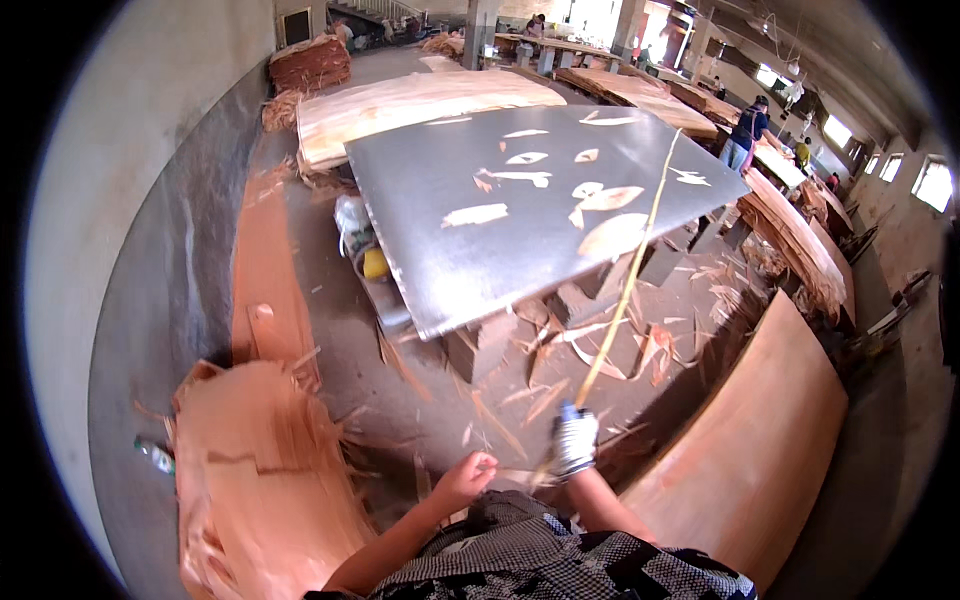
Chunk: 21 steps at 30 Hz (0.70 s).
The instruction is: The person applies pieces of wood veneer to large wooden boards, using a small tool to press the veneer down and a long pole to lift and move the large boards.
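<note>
My right hand [575,442], in a white striped glove, is closed around the lower end of a long thin yellow strip [630,285]. A bit of blue shows at its fingers, too small to name. The strip slants up and away over the dark flat-topped table [430,240], its far end above the table's right part. Pale veneer scraps [610,199] lie scattered on that tabletop. My left hand [466,480] is bare, held low in front of my body with its fingers curled in; nothing shows in it.
A veneer stack [270,470] stands at my left, another large sheet stack [750,440] at my right. Behind the table lies a pale veneer pile [420,105]. Torn strips [655,350] litter the floor. A person in dark blue [745,135] works at the far right.
</note>
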{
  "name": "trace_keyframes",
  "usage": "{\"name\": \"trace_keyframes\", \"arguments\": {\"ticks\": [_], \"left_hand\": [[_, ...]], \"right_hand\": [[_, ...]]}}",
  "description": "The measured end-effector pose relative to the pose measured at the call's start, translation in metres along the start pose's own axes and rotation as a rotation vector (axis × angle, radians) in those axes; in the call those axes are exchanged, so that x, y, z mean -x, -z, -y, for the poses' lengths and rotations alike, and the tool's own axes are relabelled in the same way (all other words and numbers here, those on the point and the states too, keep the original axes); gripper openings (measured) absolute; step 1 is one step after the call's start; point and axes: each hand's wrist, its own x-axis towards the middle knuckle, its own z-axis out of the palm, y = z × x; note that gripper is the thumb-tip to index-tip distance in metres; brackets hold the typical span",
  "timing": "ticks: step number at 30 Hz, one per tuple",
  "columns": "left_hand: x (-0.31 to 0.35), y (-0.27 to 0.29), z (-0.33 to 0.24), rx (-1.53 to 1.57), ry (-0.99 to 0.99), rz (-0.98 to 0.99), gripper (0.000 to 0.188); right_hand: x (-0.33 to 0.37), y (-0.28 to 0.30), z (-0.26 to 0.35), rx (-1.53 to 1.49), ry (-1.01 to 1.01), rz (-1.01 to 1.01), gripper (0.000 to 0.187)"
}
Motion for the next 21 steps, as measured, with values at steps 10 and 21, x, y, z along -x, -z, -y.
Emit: {"name": "trace_keyframes", "arguments": {"ticks": [10, 21], "left_hand": [[-0.013, 0.289, 0.058, -0.650, 0.383, -0.012, 0.058], [-0.150, 0.635, 0.066, -0.846, 0.176, 0.505, 0.050]], "right_hand": [[-0.071, -0.303, -0.048, -0.043, -0.370, 0.334, 0.024], [-0.191, -0.462, -0.104, 0.493, 0.065, 0.752, 0.016]]}}
